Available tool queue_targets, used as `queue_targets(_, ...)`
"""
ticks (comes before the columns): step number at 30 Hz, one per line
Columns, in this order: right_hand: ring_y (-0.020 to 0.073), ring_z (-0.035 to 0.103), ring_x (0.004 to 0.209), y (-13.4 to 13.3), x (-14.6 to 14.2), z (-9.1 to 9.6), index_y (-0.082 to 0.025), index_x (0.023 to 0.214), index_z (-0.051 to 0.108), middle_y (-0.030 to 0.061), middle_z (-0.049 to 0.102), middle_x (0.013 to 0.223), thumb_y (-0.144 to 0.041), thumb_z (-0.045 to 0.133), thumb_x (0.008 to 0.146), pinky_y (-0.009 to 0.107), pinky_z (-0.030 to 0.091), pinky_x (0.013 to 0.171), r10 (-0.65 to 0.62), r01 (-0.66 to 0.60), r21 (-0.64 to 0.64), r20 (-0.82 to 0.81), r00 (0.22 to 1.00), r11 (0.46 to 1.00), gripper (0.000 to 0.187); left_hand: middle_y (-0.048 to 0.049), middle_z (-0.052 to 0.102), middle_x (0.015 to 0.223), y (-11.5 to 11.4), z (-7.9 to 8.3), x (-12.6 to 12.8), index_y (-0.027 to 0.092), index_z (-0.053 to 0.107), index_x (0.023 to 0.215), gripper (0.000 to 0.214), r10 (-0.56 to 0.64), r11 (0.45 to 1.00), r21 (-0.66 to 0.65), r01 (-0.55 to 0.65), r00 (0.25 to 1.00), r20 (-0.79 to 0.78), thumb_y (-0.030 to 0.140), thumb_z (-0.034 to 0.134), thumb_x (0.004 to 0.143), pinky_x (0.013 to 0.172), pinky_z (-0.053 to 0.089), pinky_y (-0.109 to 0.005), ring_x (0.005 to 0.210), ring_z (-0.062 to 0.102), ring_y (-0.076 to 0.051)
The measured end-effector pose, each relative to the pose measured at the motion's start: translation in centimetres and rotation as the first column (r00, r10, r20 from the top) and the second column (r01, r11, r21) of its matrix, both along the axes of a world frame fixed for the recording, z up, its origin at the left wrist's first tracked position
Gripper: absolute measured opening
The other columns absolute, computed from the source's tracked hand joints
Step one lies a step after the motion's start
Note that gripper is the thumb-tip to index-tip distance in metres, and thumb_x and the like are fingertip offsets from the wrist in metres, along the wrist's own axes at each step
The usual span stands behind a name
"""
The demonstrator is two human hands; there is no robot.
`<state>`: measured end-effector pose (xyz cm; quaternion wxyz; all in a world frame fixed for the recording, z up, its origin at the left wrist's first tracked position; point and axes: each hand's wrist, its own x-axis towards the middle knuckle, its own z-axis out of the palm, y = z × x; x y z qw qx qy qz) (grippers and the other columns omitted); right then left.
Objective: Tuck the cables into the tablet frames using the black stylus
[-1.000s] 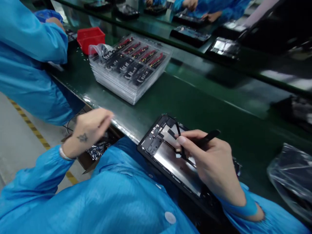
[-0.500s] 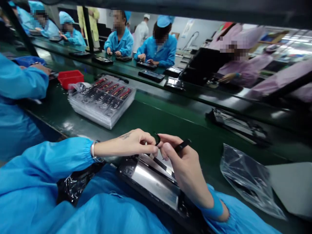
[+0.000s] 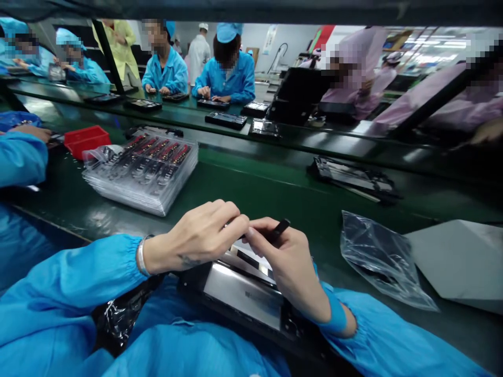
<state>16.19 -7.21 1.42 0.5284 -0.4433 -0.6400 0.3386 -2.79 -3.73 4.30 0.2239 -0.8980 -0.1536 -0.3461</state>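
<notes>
Lying at the near edge of the green belt (image 3: 259,191), an opened tablet (image 3: 240,296) shows its bare metal inside. Over its far end the right hand (image 3: 288,262) grips a black tool (image 3: 280,229). The left hand (image 3: 196,235) meets it there, fingers curled — whether they pinch anything cannot be told. Beyond the tablet to the left sit stacked clear trays (image 3: 143,175); to its right, a crumpled plastic bag (image 3: 379,259).

— What furniture is there?
— A long green belt (image 3: 275,183), with a second bench (image 3: 188,118) behind it.
— And beyond?
— Workers (image 3: 231,81) in blue coats, pink coats (image 3: 353,73) right, pale wall (image 3: 291,36), bright light.
</notes>
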Motion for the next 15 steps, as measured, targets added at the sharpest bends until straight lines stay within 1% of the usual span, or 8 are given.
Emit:
queue_targets(1,0.0069,0.047,0.056,-0.1,0.0,0.1,-0.012,0.084,0.072,0.0031,0.062,0.069,-0.034,0.065,0.088,0.019,0.038,0.053,-0.01,0.009,0.021,0.02,1.0,1.0,0.024,-0.0076,0.058,0.084,-0.1,0.0,0.2,0.012,0.054,0.095,0.015,0.025,0.998,0.056,-0.025,1.0,0.002,0.015,0.04,0.102,0.07,0.047,-0.028,0.076,0.053,-0.016)
queue_targets(2,0.0074,0.049,0.057,-0.2,0.0,0.1,-0.012,0.083,0.072,0.0033,0.063,0.07,-0.033,0.065,0.088,0.019,0.04,0.054,-0.021,0.019,0.047,0.039,0.999,0.999,0.022,-0.0079,0.059,0.082,-0.3,0.0,0.4,0.011,0.054,0.095,0.017,0.049,0.996,0.076,-0.049,0.999,0.005,0.014,0.04,0.102,0.069,0.047,-0.028,0.074,0.053,-0.016)
queue_targets(6,0.0091,0.057,0.063,-0.3,0.0,-0.1,-0.013,0.083,0.07,0.0028,0.065,0.073,-0.029,0.062,0.09,0.018,0.044,0.057,-0.048,0.032,0.171,0.086,0.995,0.985,0.019,-0.0089,0.061,0.081,-0.7,0.1,0.5,0.009,0.058,0.096,0.016,0.084,0.994,0.066,-0.084,0.996,-0.004,0.011,0.043,0.101,0.067,0.048,-0.029,0.072,0.055,-0.017)
queue_targets(11,0.0063,0.054,0.061,-0.2,0.0,-0.1,-0.014,0.082,0.067,-0.0001,0.063,0.072,-0.021,0.06,0.092,0.016,0.041,0.056,-0.078,0.021,0.314,0.17,0.982,0.949,0.015,-0.0092,0.062,0.081,-1.0,0.3,0.6,0.009,0.059,0.09,0.017,0.079,0.993,0.089,-0.076,0.996,-0.03,0.009,0.044,0.099,0.067,0.048,-0.03,0.073,0.057,-0.018)
queue_targets(13,0.0061,0.053,0.062,-0.4,-0.1,-0.2,-0.015,0.082,0.066,-0.0008,0.062,0.073,-0.02,0.059,0.093,0.016,0.042,0.057,-0.073,0.0,0.34,0.2,0.977,0.94,0.014,-0.0077,0.061,0.078,-1.2,0.3,0.8,0.01,0.058,0.086,0.019,0.101,0.989,0.11,-0.095,0.994,-0.047,0.008,0.043,0.099,0.065,0.046,-0.03,0.07,0.056,-0.017)
queue_targets(15,0.0061,0.053,0.063,-0.9,-0.1,-0.4,-0.017,0.084,0.066,-0.0014,0.063,0.076,-0.02,0.06,0.093,0.017,0.042,0.059,-0.057,-0.019,0.334,0.215,0.975,0.943,0.01,-0.0057,0.06,0.074,-1.5,0.3,0.8,0.012,0.058,0.082,0.021,0.091,0.987,0.136,-0.085,0.995,-0.042,0.01,0.044,0.098,0.061,0.044,-0.029,0.066,0.054,-0.016)
